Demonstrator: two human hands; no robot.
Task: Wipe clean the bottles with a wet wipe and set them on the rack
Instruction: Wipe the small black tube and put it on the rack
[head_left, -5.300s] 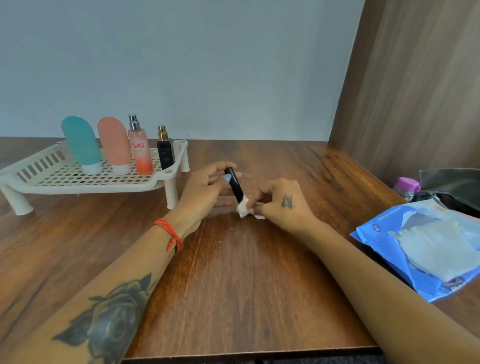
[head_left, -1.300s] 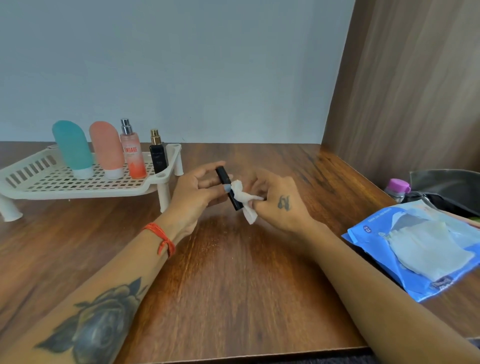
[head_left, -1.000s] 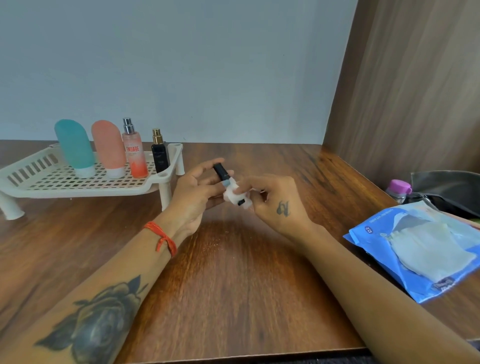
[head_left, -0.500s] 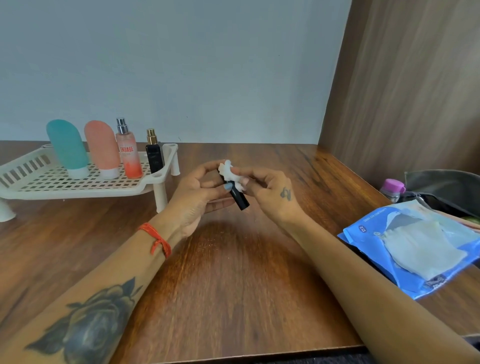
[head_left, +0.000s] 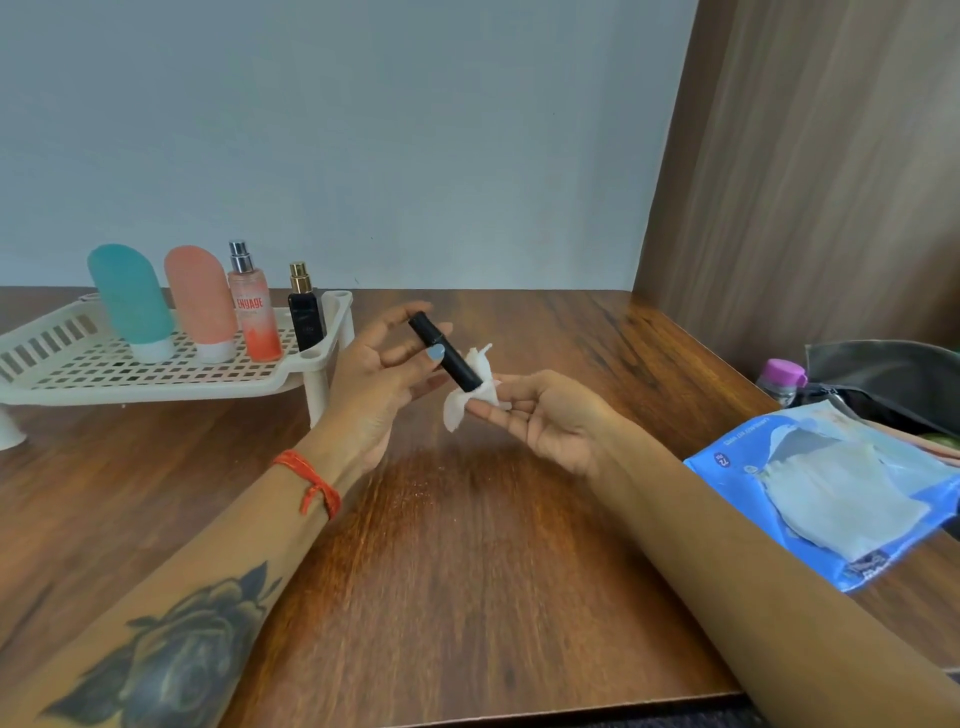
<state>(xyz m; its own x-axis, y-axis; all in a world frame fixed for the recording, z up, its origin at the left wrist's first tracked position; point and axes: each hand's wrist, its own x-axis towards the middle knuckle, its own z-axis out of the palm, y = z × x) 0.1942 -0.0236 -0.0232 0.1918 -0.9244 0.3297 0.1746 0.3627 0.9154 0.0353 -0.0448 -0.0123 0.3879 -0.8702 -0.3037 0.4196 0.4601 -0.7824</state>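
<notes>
My left hand (head_left: 382, 376) pinches a slim black tube (head_left: 444, 353) between thumb and fingers, tilted over the middle of the table. Its lower end touches a crumpled white wet wipe (head_left: 465, 404), which lies on the fingers of my right hand (head_left: 548, 418), turned palm up. On the cream rack (head_left: 62, 358) at the left stand a teal bottle (head_left: 131, 301), a peach bottle (head_left: 200, 301), a pink spray bottle (head_left: 252, 306) and a small black bottle with a gold top (head_left: 305, 312).
A blue wet-wipe pack (head_left: 831, 493) lies open at the table's right edge. Behind it sit a purple-capped bottle (head_left: 783, 379) and a dark pouch (head_left: 883, 379). A wooden side panel (head_left: 805, 182) walls off the right.
My right hand has turned palm up and slid the wipe from the tube's top to its lower end. My left hand has kept holding the tube.
</notes>
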